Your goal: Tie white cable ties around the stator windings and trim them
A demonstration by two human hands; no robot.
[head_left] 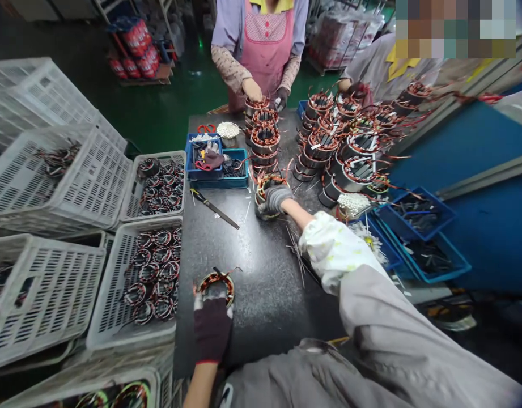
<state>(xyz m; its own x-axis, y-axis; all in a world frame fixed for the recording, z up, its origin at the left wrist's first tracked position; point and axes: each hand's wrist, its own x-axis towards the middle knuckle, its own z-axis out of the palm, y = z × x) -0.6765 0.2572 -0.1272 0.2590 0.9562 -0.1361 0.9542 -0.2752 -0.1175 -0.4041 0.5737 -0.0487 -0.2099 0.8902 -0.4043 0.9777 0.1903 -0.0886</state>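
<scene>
My left hand (212, 326), in a dark glove with pale fingertips, grips a copper-wound motor stator (220, 279) at the table's near left. A short black sleeve and loose wire ends stick up from its rim. With my right arm stretched across the table, my right hand (278, 197), in a grey glove, is closed around another stator (267, 211). That one stands in front of a stack of stators (264, 139); the glove hides part of its side and top. Left of my right hand lies a long black-handled blade (218, 208) with a yellow mark.
Crates of stators (97, 306) line the table's left side. Blue trays (239, 180) hold black sleeves and gloves. Tall stator stacks (322, 144) with jutting wires crowd the right, by a tub of white pieces (353, 205). A co-worker (267, 62) handles a stator opposite; another person stands far right.
</scene>
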